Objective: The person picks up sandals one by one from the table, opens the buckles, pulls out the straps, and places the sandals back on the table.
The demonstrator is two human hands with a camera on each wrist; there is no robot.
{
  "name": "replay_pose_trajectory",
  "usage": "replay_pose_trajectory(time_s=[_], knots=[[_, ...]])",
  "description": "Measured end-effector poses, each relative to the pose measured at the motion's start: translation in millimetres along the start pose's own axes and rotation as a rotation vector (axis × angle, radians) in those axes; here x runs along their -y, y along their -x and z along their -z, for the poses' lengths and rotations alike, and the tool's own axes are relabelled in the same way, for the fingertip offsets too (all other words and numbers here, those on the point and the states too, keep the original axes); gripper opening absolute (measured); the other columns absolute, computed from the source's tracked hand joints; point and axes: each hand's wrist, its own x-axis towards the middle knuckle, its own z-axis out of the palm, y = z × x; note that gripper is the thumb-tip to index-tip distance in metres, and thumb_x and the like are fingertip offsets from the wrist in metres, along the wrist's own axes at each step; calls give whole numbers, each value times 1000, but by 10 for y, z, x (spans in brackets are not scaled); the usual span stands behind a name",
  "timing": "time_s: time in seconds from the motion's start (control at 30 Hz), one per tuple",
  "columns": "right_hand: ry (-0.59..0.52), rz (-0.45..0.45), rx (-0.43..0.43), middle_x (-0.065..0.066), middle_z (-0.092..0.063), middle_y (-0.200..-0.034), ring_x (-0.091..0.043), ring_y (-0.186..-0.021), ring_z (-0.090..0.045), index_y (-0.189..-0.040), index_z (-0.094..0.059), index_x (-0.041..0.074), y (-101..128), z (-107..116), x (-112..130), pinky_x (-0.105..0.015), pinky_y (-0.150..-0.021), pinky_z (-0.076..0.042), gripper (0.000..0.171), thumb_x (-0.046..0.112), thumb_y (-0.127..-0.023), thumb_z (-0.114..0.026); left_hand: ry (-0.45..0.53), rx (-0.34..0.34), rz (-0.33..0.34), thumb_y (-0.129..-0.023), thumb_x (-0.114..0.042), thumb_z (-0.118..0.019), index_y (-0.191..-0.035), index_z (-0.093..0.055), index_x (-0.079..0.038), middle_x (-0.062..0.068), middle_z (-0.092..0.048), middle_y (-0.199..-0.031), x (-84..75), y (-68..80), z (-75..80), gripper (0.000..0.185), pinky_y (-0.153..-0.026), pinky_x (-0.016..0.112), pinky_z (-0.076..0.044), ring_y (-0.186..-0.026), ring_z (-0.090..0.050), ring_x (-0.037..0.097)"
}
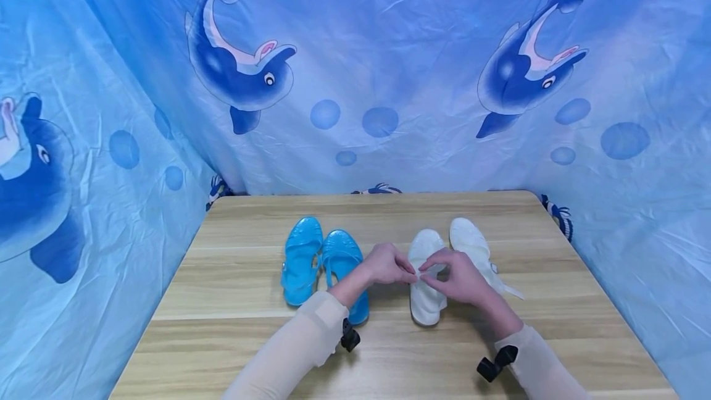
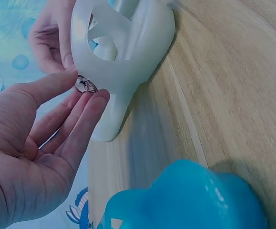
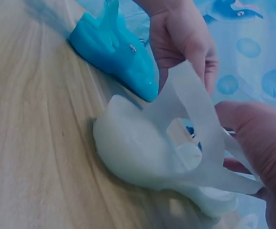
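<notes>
A pair of white translucent sandals lies on the wooden table (image 1: 233,301). Both hands meet over the left white sandal (image 1: 426,301). My left hand (image 1: 410,273) pinches a small metal buckle (image 2: 85,85) on that sandal's ankle strap between thumb and fingers. My right hand (image 1: 430,275) grips the strap (image 3: 195,109) from the other side and holds it raised over the heel. The second white sandal (image 1: 469,241) lies just right of it, untouched, with its strap loose.
A pair of blue jelly sandals (image 1: 302,258) lies side by side left of the hands; my left forearm crosses the right one (image 1: 341,252). A blue dolphin-print cloth (image 1: 355,79) hangs behind and at both sides of the table.
</notes>
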Motion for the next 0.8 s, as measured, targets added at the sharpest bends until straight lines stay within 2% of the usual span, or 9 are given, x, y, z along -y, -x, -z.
replay_pose_trajectory(time_s=[0.17, 0.4, 0.5, 0.67, 0.8], knots=[[58, 33, 31, 21, -78, -95, -10, -100, -69, -95, -83, 33, -57, 35, 72, -44, -93, -54, 19, 17, -87, -89, 30, -1, 20, -89, -27, -89, -91, -87, -16, -5, -79, -76, -23, 3, 0, 11, -64, 23, -52, -70, -68, 9], [6, -20, -5, 17, -78, -89, -13, -88, -70, -91, -83, 27, 9, 34, 35, -38, -78, -57, 16, 13, -87, -89, -10, 11, 13, -91, -31, -87, -93, -87, -19, -8, -80, -80, -36, 28, 17, 12, -66, 24, -52, -74, -67, 10], [12, -6, -12, 14, -79, -89, -12, -89, -70, -92, -83, 26, 23, 31, 33, -38, -81, -57, 17, 11, -87, -88, -19, 11, 10, -91, -31, -86, -94, -87, -19, -8, -79, -79, -36, 23, 11, 13, -66, 23, -52, -74, -67, 8], [91, 39, -8, 20, -79, -94, -10, -98, -67, -94, -82, 33, -6, 22, 73, -46, -93, -47, 20, 15, -86, -88, -5, -12, 12, -89, -28, -89, -91, -87, -16, -7, -78, -75, -35, 17, -9, 12, -63, 22, -53, -69, -67, 8], [88, 64, -9, 21, -79, -92, -7, -94, -69, -93, -84, 32, -7, 8, 81, -41, -90, -49, 20, 15, -85, -90, 13, -15, 15, -88, -27, -89, -92, -87, -16, -6, -79, -75, -44, 27, -24, 12, -62, 22, -52, -68, -67, 8]])
